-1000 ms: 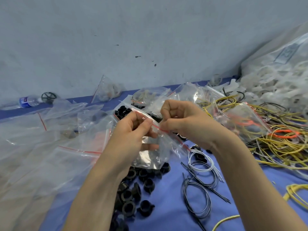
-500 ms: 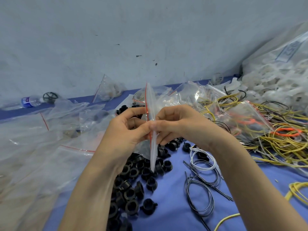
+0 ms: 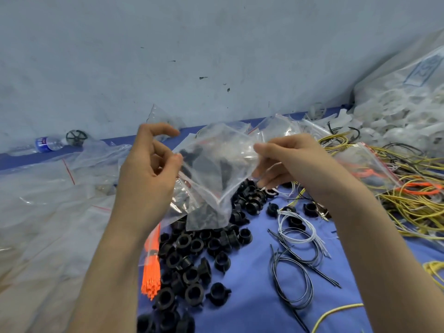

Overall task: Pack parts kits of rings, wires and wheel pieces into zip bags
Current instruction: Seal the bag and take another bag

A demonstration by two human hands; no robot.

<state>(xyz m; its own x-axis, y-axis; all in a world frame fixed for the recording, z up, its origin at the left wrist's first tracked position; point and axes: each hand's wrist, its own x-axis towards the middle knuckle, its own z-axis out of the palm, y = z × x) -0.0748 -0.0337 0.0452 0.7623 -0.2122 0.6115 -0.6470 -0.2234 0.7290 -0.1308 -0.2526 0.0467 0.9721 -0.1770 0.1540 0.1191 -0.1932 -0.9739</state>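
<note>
Your hands have drawn apart since half a second ago. Then your thumbs met and pinched the bag edge-on and upright; now it hangs spread between them.

Your left hand [image 3: 149, 179] pinches the small clear zip bag with a red seal strip [image 3: 216, 174] at its 9 o'clock edge. The thumb is against the middle finger, and the forefinger is lifted and curled clear of the plastic. Your right hand [image 3: 295, 162] pinches the 3 o'clock edge between thumb and fingers. So the bag lies between both grips, held above the table and sagging to a point at 6 o'clock.

You have one bag in hand. It is thin, crinkled and see-through, and the red strip runs along its lower left edge. Dark shapes show through it; you cannot tell whether they are inside or behind.

From the bag, these things lie around it:
- **6 o'clock:** a heap of black plastic rings [image 3: 199, 248] lies on the blue table cover [image 3: 252, 308], too many to count.
- **7 o'clock:** one bundle of thin orange strands in a clear sleeve [image 3: 151, 272].
- **4 o'clock:** one coil of white wire [image 3: 298, 233].
- **5 o'clock:** coils of black wire [image 3: 293, 282], two as far as shows.
- **3 o'clock:** a tangle of yellow wires [image 3: 408, 195].
- **10 o'clock, by the wall:** one black spoked wheel piece [image 3: 76, 138] beside one plastic water bottle [image 3: 46, 143] lying on its side.
</note>
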